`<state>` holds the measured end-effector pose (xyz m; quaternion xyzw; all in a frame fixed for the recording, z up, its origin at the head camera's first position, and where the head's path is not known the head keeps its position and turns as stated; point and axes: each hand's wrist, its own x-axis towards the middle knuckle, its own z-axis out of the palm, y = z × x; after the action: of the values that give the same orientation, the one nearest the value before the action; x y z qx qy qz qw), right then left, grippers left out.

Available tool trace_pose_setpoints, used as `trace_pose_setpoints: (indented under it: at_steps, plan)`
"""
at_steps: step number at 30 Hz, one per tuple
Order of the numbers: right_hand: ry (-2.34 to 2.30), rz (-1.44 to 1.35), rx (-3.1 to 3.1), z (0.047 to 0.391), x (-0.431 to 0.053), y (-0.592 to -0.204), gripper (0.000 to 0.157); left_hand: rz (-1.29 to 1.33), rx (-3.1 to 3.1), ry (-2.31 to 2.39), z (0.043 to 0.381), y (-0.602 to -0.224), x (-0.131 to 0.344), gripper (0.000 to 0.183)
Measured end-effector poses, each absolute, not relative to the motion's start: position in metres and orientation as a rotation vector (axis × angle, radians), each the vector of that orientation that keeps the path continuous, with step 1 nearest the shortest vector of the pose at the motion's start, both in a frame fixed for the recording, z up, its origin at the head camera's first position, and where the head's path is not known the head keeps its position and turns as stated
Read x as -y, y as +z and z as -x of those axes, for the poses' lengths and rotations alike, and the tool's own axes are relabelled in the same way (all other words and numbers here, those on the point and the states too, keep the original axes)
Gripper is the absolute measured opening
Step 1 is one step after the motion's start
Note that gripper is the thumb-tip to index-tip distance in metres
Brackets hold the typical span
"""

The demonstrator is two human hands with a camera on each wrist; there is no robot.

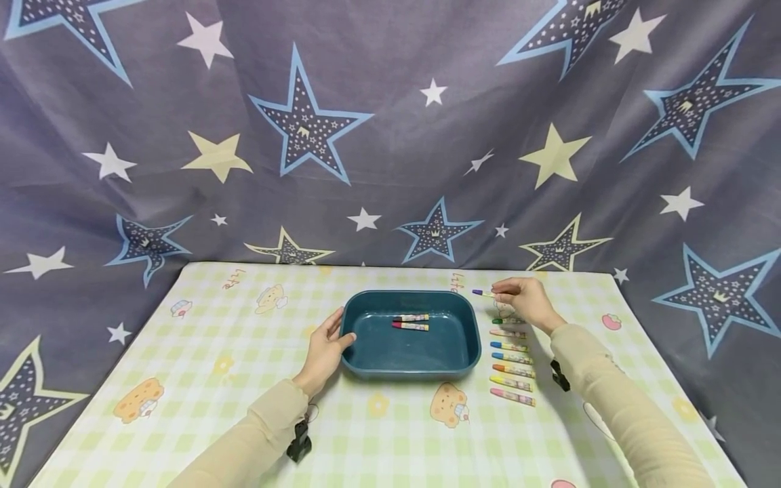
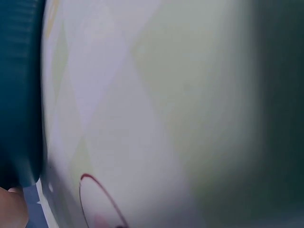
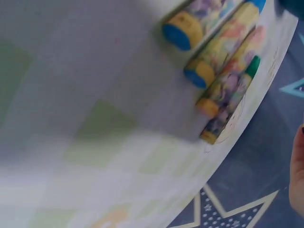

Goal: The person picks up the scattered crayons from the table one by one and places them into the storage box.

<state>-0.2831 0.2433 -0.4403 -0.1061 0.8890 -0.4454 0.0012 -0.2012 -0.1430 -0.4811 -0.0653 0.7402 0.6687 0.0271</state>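
Observation:
A dark teal rectangular tray (image 1: 415, 371) stands mid-table; in it lie a black crayon (image 1: 411, 318) and a red crayon (image 1: 410, 326), side by side. My left hand (image 1: 323, 352) grips the tray's left end, its thumb over the rim. Beyond the tray's right end, my right hand (image 1: 529, 301) pinches a purple crayon (image 1: 483, 293) by its wrapped end, the tip pointing left. Nearest below that hand is a green crayon (image 1: 508, 320). In the right wrist view part of the right hand (image 3: 297, 175) shows at the edge, the purple crayon out of sight.
Right of the tray a column of crayons runs toward me: pale pink (image 1: 508, 333), two blue (image 1: 509, 346), orange (image 1: 514, 371), yellow (image 1: 511, 383) and pink (image 1: 512, 396). A checked cloth (image 1: 244, 420) covers the table. A star-patterned curtain (image 1: 390, 169) hangs behind it.

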Motion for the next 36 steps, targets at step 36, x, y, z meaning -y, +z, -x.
trace_pose_setpoints:
  at_steps: [36]
  plan:
    - [-1.639,0.373,-2.602,0.257,-0.137,-0.432,0.024,0.165,-2.274,2.069,0.200,-0.478,0.142,0.065]
